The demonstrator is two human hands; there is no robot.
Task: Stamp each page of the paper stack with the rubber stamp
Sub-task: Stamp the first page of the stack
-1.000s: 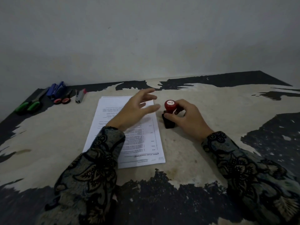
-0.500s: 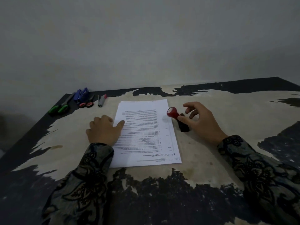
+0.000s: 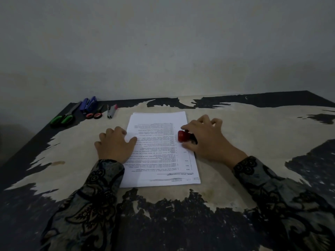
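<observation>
A stack of white printed paper [image 3: 159,151] lies in the middle of the worn table [image 3: 253,142], its text upside down to me. The rubber stamp [image 3: 183,136], red-capped with a black body, lies tilted on its side at the stack's right edge. My right hand [image 3: 206,140] holds it between thumb and fingers. My left hand [image 3: 114,144] rests on the table at the stack's left edge, fingers curled and the thumb on the paper.
At the back left corner lie green-handled scissors [image 3: 62,118], a blue stapler [image 3: 88,104], red-handled scissors [image 3: 95,115] and a grey and pink marker [image 3: 111,111]. A plain wall stands right behind the table's far edge.
My left hand moved from above the paper down to its left edge. My right hand tipped the stamp over and carried it left onto the stack's right edge.
</observation>
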